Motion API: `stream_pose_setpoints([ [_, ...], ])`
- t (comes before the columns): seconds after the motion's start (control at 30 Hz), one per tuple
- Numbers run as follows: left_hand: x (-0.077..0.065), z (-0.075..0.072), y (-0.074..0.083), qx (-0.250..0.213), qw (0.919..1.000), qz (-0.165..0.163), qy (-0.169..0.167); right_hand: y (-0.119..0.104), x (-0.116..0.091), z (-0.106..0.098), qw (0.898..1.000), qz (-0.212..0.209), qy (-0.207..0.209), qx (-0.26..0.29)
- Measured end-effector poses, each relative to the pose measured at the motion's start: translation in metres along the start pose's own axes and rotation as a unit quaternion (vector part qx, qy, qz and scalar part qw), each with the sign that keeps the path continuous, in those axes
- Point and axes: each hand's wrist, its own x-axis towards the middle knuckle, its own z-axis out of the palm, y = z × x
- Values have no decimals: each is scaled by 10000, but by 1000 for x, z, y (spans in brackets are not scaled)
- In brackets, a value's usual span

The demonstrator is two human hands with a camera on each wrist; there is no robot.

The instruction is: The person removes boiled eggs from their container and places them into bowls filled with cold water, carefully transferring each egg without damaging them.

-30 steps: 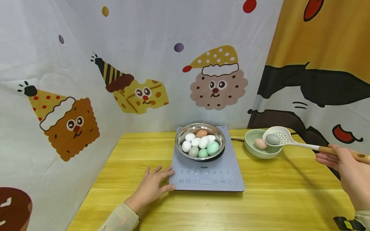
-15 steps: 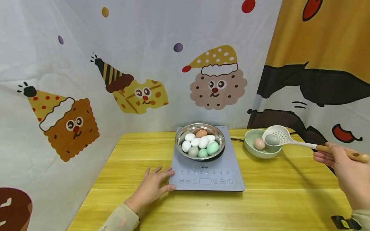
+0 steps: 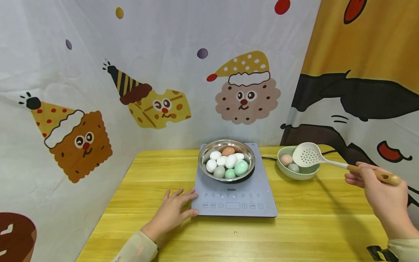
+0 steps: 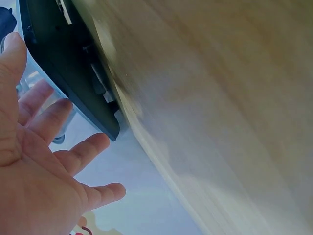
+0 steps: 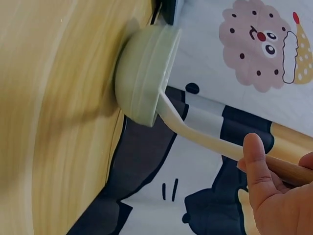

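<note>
My right hand (image 3: 379, 193) grips the wooden handle of a white slotted spoon (image 3: 307, 154), thumb along the handle. The spoon's perforated head, with no egg in it, overlaps the right side of a pale green bowl (image 3: 298, 175). Inside that bowl lie a pinkish egg (image 3: 286, 159) and a grey egg (image 3: 293, 167). In the right wrist view the spoon's neck bends over the green bowl's (image 5: 142, 73) rim. My left hand (image 3: 173, 211) has its fingers spread, with fingertips at the left edge of the induction cooktop (image 3: 234, 198); the left wrist view shows the cooktop's dark underside (image 4: 63, 58).
On the cooktop's rear half stands a steel bowl (image 3: 250, 163) holding several white, green, grey and brown eggs. A black cord (image 3: 269, 158) runs behind the green bowl. The wooden table (image 3: 157, 171) ends at a printed cloth backdrop (image 3: 203, 120).
The grey egg has gone from the spoon's head into the green bowl, beside the pinkish egg, which has shifted left. My right hand has moved left with the spoon. The left hand has stayed put.
</note>
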Motion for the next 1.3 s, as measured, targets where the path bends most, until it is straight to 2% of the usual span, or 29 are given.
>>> stream_pose_setpoints([
  [0.17,0,1,0,-9,10000,-14,-22,2,-3,1,9999,-43,-47,136],
  [0.4,-1,1,1,-47,10000,-31,-46,-5,-7,0,9997,41,226,55],
  [0.53,-1,1,1,-50,10000,-26,-70,-19,-15,0,9982,-431,327,250],
  [0.67,0,0,1,-22,10000,-28,-48,-43,-29,13,9886,-1424,150,471],
  [0.73,0,0,1,-20,10000,-41,-43,-55,-36,24,9760,-2109,-131,534],
  [0.77,0,-1,1,-14,10000,-52,-37,-61,-38,31,9657,-2463,-352,744],
  [0.83,0,-1,0,-12,10000,-80,-30,-71,-43,47,9386,-3140,-884,1124],
  [0.9,-1,-1,0,-13,9999,-116,-31,-80,-46,63,9090,-3628,-1390,1511],
  [0.97,-1,-1,-1,-4,9999,-143,-31,-86,-47,81,8855,-4060,-1659,1535],
  [1.07,-1,0,-2,-11,9998,-180,-60,-90,-47,104,8650,-4705,-1512,864],
  [1.17,-1,2,-1,-50,9998,-187,-88,-90,-44,113,8477,-5115,-1338,433],
  [1.23,-1,1,-1,-82,9997,-177,-124,-90,-43,112,8436,-5202,-1293,305],
  [1.3,-1,0,-1,-93,9998,-147,-114,-89,-42,109,8447,-5186,-1300,254],
])
